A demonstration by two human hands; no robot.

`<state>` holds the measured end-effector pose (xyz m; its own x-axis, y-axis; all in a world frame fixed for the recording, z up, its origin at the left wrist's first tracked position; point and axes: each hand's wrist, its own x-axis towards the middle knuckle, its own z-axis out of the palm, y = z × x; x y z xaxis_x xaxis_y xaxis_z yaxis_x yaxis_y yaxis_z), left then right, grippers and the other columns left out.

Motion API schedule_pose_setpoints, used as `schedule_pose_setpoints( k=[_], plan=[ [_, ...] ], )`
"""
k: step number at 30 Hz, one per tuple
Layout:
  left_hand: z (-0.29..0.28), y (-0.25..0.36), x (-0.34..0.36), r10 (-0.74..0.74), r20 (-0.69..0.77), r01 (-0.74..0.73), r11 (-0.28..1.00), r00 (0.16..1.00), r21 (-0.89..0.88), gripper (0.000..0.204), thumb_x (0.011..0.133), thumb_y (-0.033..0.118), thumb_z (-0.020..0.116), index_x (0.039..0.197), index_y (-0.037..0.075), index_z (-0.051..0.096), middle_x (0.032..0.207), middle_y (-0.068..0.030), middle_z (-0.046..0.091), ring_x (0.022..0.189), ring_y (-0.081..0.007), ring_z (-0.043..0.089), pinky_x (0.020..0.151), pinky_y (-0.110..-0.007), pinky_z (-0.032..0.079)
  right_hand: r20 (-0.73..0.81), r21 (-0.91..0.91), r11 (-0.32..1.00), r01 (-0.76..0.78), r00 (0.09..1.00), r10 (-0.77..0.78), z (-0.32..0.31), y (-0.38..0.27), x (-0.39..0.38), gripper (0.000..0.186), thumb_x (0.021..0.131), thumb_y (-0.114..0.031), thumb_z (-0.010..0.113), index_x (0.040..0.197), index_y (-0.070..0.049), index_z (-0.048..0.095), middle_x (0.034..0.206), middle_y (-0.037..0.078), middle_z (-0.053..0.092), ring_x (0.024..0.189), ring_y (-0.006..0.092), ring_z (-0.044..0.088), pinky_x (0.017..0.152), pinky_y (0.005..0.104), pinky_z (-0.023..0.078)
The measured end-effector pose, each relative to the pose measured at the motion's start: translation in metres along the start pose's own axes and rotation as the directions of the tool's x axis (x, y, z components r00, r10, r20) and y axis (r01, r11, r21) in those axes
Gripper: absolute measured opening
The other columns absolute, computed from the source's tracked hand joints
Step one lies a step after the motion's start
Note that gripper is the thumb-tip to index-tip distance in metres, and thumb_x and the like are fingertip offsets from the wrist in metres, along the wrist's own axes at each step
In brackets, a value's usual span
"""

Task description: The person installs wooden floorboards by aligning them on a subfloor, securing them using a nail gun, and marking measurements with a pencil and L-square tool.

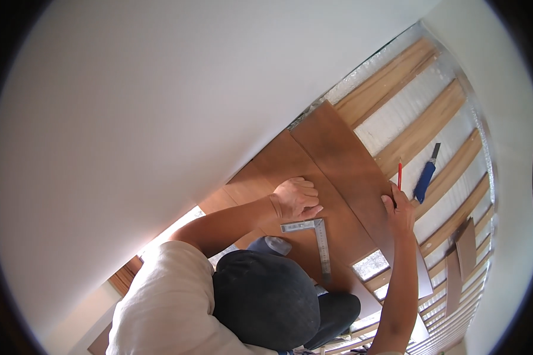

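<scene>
My left hand (297, 198) is curled into a loose fist above the brown boards, with nothing showing in it. Under my right hand (400, 212) is the right edge of a brown floorboard (343, 160); thumb and fingers grip that edge. A red pencil (400, 175) points away from me just beyond the right fingers; whether they touch it I cannot tell. A metal try square (322, 245) lies on the boards near my left hand. To the right of the pencil, a blue utility knife (425, 177) with its blade out rests across the slats.
Wooden slats (423, 133) run over silvery foil sheeting on the right. Loose brown board strips (459, 266) lie across them farther down. A white wall (160, 106) borders the boards on the left. My knee (266, 296) is close to the square.
</scene>
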<state>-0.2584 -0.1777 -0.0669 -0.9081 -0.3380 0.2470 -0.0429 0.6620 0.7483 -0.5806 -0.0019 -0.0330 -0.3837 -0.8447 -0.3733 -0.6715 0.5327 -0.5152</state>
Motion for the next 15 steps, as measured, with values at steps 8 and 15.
schedule_pose_setpoints(
  k=[8,15],
  plan=[
    [0.002,-0.002,0.001,0.022,0.036,-0.022,1.000,0.999,0.010,0.035,0.089,0.020,0.077,0.063,0.015,0.055,0.070,-0.0015,0.055,0.072,-0.0238,0.058,0.066,-0.039,0.048,-0.044,-0.013,0.999,0.040,0.998,-0.041,0.009,0.007,0.006,0.048,0.105,-0.037,0.071,0.147,-0.015,0.066,0.120,0.019,0.074,0.102,0.0433,0.073,0.083,0.0474,0.059],
    [0.005,-0.002,0.004,0.002,0.072,-0.004,0.999,0.997,0.037,0.034,0.088,0.022,0.077,0.063,0.015,0.056,0.069,-0.0002,0.055,0.071,-0.0223,0.058,0.064,-0.039,0.046,-0.064,0.007,0.999,-0.050,0.997,0.051,0.005,-0.021,0.008,0.048,0.104,-0.038,0.071,0.147,-0.017,0.066,0.110,0.017,0.072,0.092,0.0401,0.072,0.079,0.0484,0.056]
  ],
)
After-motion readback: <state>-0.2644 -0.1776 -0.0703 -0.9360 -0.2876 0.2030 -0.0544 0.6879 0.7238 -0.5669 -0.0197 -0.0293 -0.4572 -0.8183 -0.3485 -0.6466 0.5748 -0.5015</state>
